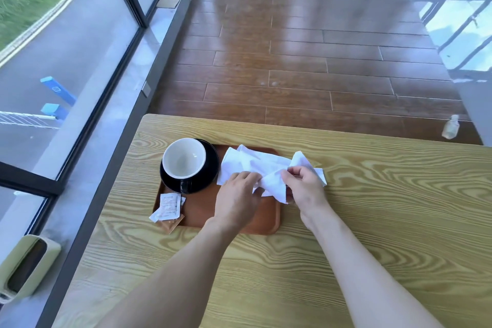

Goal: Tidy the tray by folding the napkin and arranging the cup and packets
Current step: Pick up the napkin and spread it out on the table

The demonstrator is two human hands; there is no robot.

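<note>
The packets (167, 209) lie heaped at the tray's (202, 210) seven o'clock corner, one overhanging onto the counter (372, 194), so they are not yet arranged. At ten o'clock the empty cup (184, 157) sits on its dark saucer (210, 168), which overhangs the tray's far-left edge. The left hand (237, 200) rests on the crumpled white napkin (255, 165), its grip curled onto the cloth, probably to anchor it. At three o'clock the right hand (303, 189) pinches the napkin's bunched end, lifted past the tray edge, seemingly to draw it straight for folding.
</note>
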